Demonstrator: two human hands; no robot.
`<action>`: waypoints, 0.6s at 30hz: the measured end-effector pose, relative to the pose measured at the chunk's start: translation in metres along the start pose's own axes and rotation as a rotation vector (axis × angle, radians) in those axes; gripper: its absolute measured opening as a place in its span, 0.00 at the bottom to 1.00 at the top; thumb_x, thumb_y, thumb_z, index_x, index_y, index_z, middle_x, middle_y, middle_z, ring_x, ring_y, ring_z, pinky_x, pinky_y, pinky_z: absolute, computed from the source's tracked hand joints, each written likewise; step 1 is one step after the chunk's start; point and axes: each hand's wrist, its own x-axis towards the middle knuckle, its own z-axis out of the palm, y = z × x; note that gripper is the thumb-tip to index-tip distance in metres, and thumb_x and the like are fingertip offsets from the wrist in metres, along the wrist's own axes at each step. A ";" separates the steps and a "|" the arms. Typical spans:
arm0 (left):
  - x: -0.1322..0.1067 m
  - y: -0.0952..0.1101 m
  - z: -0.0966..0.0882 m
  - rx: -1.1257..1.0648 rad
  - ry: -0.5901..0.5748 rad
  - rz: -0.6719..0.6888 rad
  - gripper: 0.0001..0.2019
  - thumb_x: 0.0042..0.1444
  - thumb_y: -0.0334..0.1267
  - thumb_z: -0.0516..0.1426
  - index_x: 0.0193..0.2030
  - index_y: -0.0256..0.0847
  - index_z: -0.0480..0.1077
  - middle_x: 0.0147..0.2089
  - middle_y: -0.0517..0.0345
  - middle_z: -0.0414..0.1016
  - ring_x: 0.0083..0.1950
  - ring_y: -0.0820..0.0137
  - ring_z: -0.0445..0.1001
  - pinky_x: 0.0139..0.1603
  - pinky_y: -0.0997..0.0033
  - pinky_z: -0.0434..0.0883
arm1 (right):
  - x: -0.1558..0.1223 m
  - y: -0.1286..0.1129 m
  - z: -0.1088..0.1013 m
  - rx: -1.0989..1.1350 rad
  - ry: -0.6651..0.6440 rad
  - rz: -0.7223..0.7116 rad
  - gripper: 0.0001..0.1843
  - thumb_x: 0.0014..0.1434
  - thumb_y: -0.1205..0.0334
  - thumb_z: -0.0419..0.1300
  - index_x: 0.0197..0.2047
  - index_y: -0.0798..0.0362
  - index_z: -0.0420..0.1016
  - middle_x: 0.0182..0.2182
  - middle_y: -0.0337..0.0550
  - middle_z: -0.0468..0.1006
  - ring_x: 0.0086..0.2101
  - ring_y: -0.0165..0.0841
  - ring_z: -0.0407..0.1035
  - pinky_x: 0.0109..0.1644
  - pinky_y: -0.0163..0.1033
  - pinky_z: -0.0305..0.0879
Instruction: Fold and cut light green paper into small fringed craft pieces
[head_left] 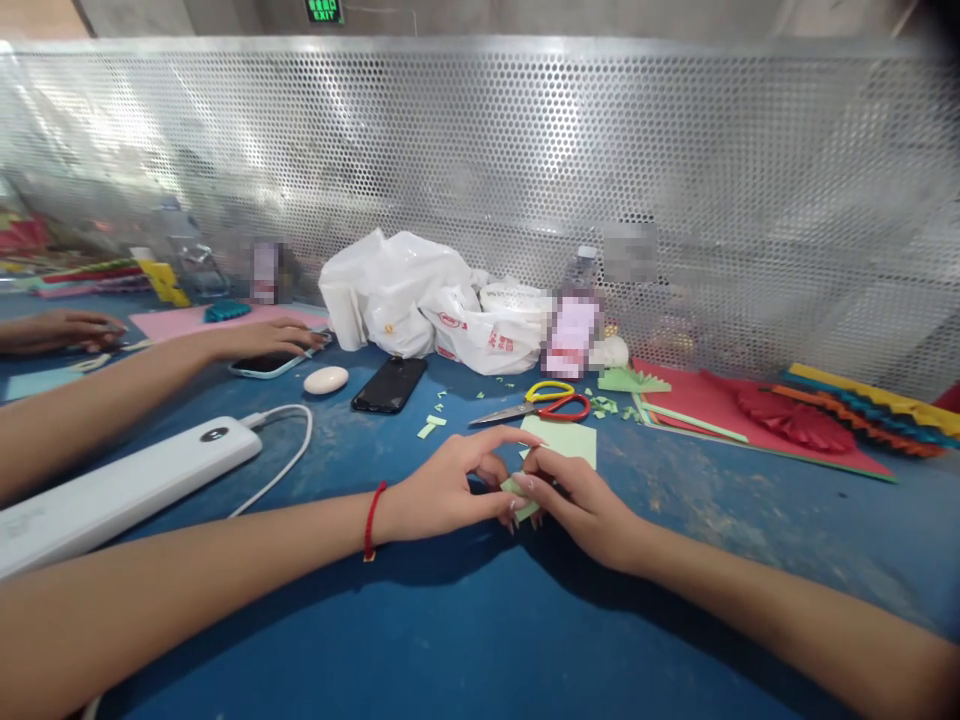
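Both my hands meet at the middle of the blue table [480, 640]. My left hand [450, 490], with a red string at the wrist, pinches a small pale green paper piece [525, 497] from the left. My right hand [577, 500] pinches the same folded piece from the right. A larger pale green paper sheet [566, 440] lies flat just behind my fingers. Scissors with yellow and red handles [544, 403] lie a little farther back, closed.
A white power bank [112, 490] with a cable lies at the left. A black phone [390, 384], white plastic bags [420, 300], a water bottle [574, 320] and red paper with folded fans [757, 415] sit behind. Another person's arm [150, 370] reaches in at the left. A perforated metal screen [525, 150] backs the table.
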 end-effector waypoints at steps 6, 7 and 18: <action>-0.001 -0.001 0.001 0.040 0.009 0.032 0.27 0.57 0.35 0.61 0.63 0.41 0.60 0.30 0.60 0.81 0.37 0.67 0.81 0.40 0.74 0.71 | -0.001 -0.001 -0.001 0.041 0.000 -0.006 0.14 0.69 0.54 0.50 0.35 0.53 0.66 0.27 0.39 0.74 0.27 0.30 0.67 0.33 0.35 0.60; 0.000 -0.001 0.001 0.037 0.013 0.033 0.28 0.57 0.35 0.61 0.64 0.41 0.59 0.30 0.60 0.81 0.37 0.67 0.81 0.40 0.74 0.71 | -0.001 -0.002 -0.001 0.064 0.004 -0.006 0.13 0.69 0.54 0.51 0.36 0.53 0.66 0.28 0.39 0.74 0.27 0.30 0.66 0.32 0.35 0.61; 0.001 -0.001 -0.001 0.017 0.005 0.001 0.31 0.58 0.37 0.60 0.66 0.38 0.57 0.28 0.61 0.78 0.32 0.70 0.78 0.38 0.73 0.69 | 0.006 -0.002 -0.001 0.477 -0.043 0.127 0.15 0.58 0.52 0.65 0.31 0.54 0.68 0.26 0.40 0.78 0.26 0.28 0.70 0.32 0.34 0.66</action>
